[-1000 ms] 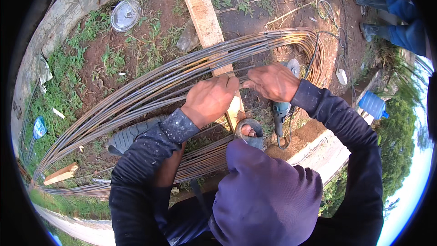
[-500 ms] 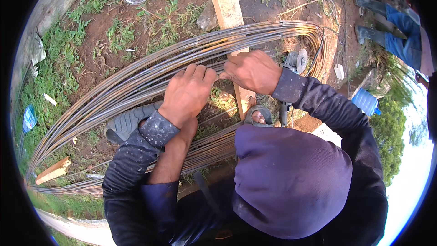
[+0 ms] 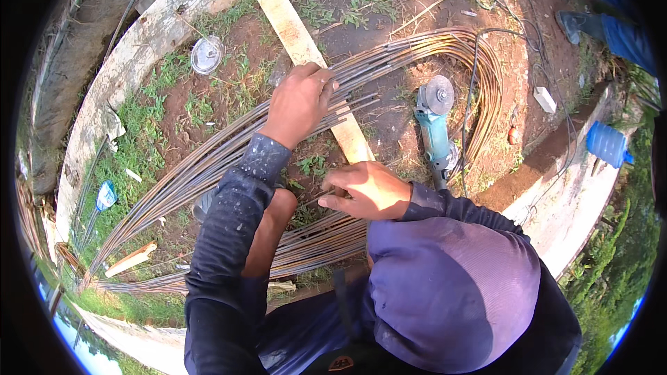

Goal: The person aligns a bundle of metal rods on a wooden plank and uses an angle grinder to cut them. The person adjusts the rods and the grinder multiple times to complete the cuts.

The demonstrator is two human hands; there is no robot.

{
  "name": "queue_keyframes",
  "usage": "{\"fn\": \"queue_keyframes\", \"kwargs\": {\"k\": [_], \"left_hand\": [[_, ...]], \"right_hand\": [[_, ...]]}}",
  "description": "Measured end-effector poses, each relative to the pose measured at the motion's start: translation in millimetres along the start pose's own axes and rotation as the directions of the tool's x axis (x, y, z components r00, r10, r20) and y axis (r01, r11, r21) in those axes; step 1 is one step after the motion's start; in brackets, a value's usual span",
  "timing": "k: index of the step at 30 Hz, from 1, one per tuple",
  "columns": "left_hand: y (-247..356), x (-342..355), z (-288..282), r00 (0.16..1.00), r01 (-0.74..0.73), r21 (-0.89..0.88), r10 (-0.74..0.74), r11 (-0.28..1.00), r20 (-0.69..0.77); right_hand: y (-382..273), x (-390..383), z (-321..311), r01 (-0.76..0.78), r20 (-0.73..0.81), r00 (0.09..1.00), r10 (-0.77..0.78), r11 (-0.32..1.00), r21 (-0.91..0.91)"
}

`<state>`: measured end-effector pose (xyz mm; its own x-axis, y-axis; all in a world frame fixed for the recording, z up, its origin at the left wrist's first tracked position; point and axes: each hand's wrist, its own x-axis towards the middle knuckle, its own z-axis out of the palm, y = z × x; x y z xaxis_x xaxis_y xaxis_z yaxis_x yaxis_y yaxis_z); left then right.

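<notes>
My left hand (image 3: 299,101) is closed over the upper bundle of long, partly rusty steel rods (image 3: 389,55), which bends into a big loop. My right hand (image 3: 365,191) is lower, beside a light wooden plank (image 3: 292,21) that lies under the rods; its fingers are loosely curled and apart, close to a thin rod. A teal angle grinder (image 3: 434,135) with a disc on top lies just right of the plank, inside the loop. More rods (image 3: 306,250) run below my hands. A purple hood (image 3: 451,292) fills the lower middle and hides part of them.
A person's boots (image 3: 577,24) and jeans are at upper right. Around me are black cables (image 3: 528,35), a blue water jug (image 3: 604,142), a metal lid (image 3: 206,54), a plastic bottle (image 3: 105,195), a wood offcut (image 3: 132,258) and a curved concrete edge (image 3: 90,146).
My left hand has moved up onto the bundle. My right hand has come down and away from the upper rods, leaving more of the grinder in view. The view has shifted.
</notes>
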<state>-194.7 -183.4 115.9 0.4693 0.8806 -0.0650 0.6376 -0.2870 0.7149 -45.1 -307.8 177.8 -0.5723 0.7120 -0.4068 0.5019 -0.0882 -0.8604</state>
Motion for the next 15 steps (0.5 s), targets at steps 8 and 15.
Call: {"fn": "queue_keyframes", "kwargs": {"k": [8, 15], "left_hand": [[11, 90, 64, 0.993, -0.058, 0.1, 0.048, 0.993, 0.104], [28, 82, 94, 1.0, -0.005, 0.284, 0.008, 0.959, -0.011]], "right_hand": [[23, -15, -24, -0.053, -0.121, 0.991, 0.064, 0.994, 0.092], [37, -9, -34, -0.067, -0.106, 0.99, 0.089, 0.979, 0.19]]}}
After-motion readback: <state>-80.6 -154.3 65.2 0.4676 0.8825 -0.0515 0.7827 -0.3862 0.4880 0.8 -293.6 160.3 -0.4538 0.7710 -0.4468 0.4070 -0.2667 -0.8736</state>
